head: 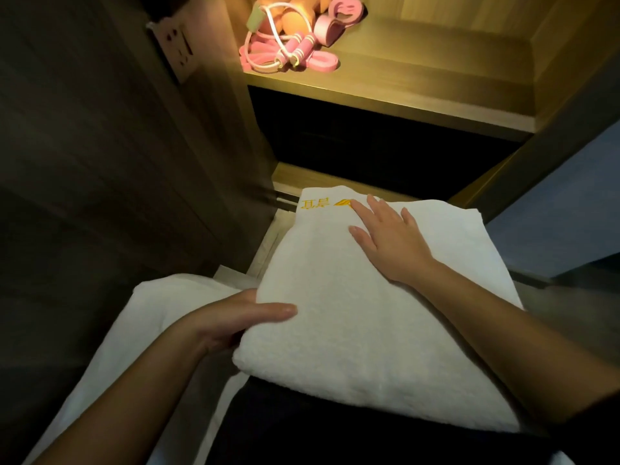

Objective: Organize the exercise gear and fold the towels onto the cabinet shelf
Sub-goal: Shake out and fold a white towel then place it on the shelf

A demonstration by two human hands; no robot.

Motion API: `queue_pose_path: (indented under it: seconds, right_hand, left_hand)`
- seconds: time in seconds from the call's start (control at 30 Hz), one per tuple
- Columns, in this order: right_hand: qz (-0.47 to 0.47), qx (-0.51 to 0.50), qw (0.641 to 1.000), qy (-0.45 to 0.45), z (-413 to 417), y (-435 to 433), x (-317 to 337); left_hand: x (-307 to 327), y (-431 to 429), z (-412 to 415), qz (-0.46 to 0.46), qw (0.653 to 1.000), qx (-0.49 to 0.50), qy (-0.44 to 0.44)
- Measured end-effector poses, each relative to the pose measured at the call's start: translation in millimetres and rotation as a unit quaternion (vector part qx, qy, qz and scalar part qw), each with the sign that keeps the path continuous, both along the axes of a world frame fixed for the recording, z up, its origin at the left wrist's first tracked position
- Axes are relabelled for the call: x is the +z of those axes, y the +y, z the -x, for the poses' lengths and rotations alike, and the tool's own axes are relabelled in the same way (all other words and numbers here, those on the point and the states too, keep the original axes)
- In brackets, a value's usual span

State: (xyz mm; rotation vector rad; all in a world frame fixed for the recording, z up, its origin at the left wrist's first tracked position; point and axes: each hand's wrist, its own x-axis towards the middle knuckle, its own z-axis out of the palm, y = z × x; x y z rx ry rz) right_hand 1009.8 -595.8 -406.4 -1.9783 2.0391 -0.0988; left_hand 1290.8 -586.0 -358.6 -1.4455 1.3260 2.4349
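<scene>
- The folded towel (369, 313) is a thick white terry slab of several layers. I judge it soft, limp and fairly light for its bulk, not fragile and not slippery. It would sag and come unfolded if lifted by one corner.
- The left hand (235, 317) has a grip on the towel's left edge, thumb laid on top and fingers tucked underneath.
- The right hand (385, 239) lies flat on top of the towel towards its far end, fingers straight and spread, its grip apart and clamping nothing.
- The best hold is probably both hands under opposite edges, so the whole stack is carried level.
- Yellow embroidery (315, 203) runs along the towel's far edge, upside down from here. It shows a few characters and an emblem partly under the right fingertips, and I cannot read them with confidence.
- A second towel (161, 307), also white, lies just left of the folded one and partly beneath it.
- The cabinet shelf (419, 78) is above and beyond the folded towel, well apart from it. It carries a pink jump rope (295, 52) and pink bands (323, 62).
</scene>
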Motion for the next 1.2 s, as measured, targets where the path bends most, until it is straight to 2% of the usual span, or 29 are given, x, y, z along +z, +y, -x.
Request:
queue_pose_path:
  seconds: [0.2,0.4,0.53,0.6,0.67,0.73,0.83,1.0,1.2]
  right_hand:
    - [0.014,-0.003,1.000,-0.001,-2.0,1.0,-0.7]
    - [0.023,-0.012,1.000,0.008,-4.0,3.2,-2.6]
    - [0.025,-0.018,0.999,0.021,-5.8,2.9,-3.8]
    - [0.022,-0.023,0.999,0.026,-6.3,2.5,-4.0]
    - [0.023,-0.027,0.999,0.029,-6.4,2.6,-3.7]
    - [0.019,-0.033,0.999,0.031,-5.7,4.6,-2.1]
    - [0.008,-0.051,0.998,0.044,-3.0,11.1,0.2]
    - [-0.027,-0.113,0.990,0.083,21.0,36.0,2.8]
    - [-0.047,-0.228,0.972,-0.035,53.7,90.0,8.1]
  left_hand:
    - [18.2,12.5,-21.2,0.111,0.993,-0.037,-0.009]
    - [19.8,24.7,-33.3,0.203,0.977,0.000,-0.057]
    - [7.9,26.4,-33.0,0.240,0.958,0.009,-0.156]
    - [3.7,25.8,-22.1,0.278,0.929,0.001,-0.243]
    - [3.4,22.4,-4.6,0.377,0.872,0.002,-0.312]
    - [2.6,15.3,21.3,0.509,0.808,0.007,-0.297]
    - [-0.8,-2.0,79.9,0.609,0.760,-0.020,-0.227]
    - [-28.8,-17.2,141.8,0.609,0.713,-0.185,-0.295]
    - [-50.4,-22.5,135.3,0.621,0.706,-0.163,-0.298]
